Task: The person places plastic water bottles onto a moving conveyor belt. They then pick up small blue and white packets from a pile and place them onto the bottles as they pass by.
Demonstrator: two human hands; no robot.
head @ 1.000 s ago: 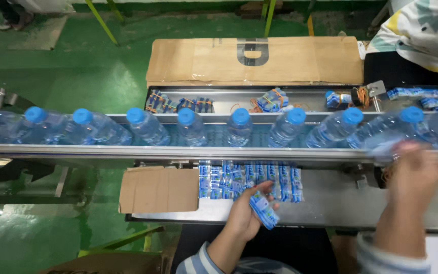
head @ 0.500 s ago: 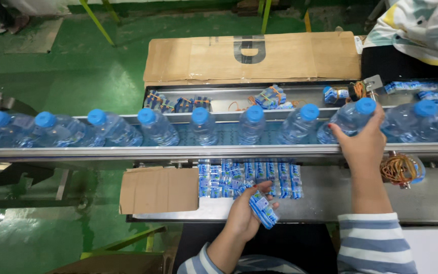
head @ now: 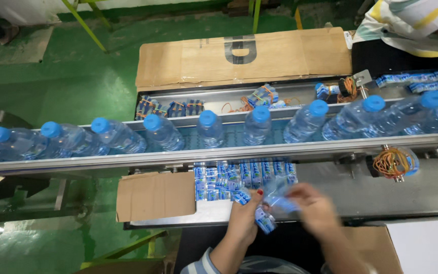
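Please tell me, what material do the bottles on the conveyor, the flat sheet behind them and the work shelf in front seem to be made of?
The bottles look like clear, glossy plastic with opaque blue caps: the belt shows through them. The flat sheet is brown, matte cardboard, creased. The work shelf seems brushed grey metal, probably steel, with a dull sheen.

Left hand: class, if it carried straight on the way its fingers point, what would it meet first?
Probably the row of blue label packs on the steel shelf, just ahead of the left hand; depth is uncertain.
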